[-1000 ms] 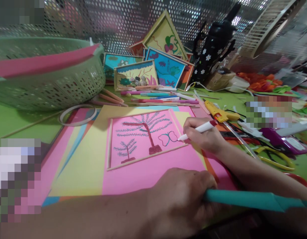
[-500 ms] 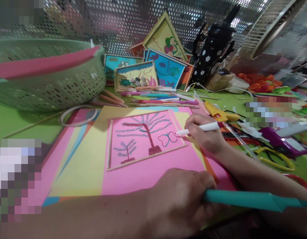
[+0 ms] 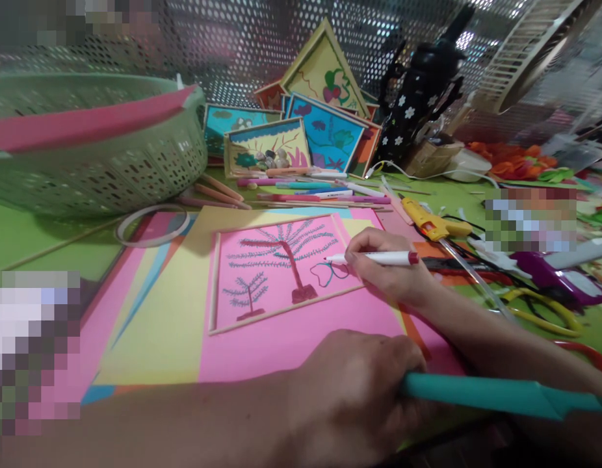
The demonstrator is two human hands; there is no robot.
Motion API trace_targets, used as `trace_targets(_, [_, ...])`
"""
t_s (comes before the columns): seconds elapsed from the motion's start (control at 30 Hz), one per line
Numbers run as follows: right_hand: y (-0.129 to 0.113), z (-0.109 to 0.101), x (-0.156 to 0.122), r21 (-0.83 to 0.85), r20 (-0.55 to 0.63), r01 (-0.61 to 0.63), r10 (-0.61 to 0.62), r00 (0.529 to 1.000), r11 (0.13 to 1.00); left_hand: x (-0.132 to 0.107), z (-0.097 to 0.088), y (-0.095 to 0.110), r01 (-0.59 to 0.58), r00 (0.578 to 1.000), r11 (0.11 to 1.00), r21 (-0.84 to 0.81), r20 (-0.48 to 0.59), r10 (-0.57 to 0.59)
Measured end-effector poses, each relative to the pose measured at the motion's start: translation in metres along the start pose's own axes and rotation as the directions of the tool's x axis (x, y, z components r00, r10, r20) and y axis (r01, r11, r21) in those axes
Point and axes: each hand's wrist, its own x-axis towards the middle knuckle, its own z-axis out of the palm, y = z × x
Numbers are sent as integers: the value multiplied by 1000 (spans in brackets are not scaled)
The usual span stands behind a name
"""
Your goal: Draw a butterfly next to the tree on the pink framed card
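Observation:
My right hand [image 3: 386, 270] pinches a white marker [image 3: 374, 259] with a red end, its tip over the drawn butterfly [image 3: 329, 273]. The butterfly lies on a pink sheet [image 3: 281, 305] framed with thin wooden sticks, beside two drawn trees [image 3: 286, 260]. My left hand [image 3: 354, 390] lies closed on the near edge of the pink sheet, wrapped round a teal paper roll [image 3: 496, 395] that sticks out to the right.
A green perforated basket [image 3: 96, 156] stands at the back left, a tape ring [image 3: 152, 224] beside it. Framed pictures [image 3: 301, 130], loose markers [image 3: 305, 188], a yellow glue gun [image 3: 430, 224], scissors [image 3: 539, 305], a dark flowered bottle [image 3: 418, 91] and a fan [image 3: 525, 52] crowd the back and right.
My right hand has slid left and turned the marker flatter, bringing its tip from the butterfly's right side to its upper left. My left hand has stayed still.

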Motion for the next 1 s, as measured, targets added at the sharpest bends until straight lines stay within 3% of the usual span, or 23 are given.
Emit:
trace_targets(0.47, [1,4,-1,-36,108,-14,18,994,999,0,-1,-1,-3,1000,1000,-16,11,3])
trace_targets(0.87, [4,5,-1,-112,113,-20,33,993,994,-1,-2,1,25,999,999,-26,28,-24])
trace_targets(1.0, [4,5,-1,-115,103,-5,17,995,993,-2,-1,0,-17,1000,999,-44,10,17])
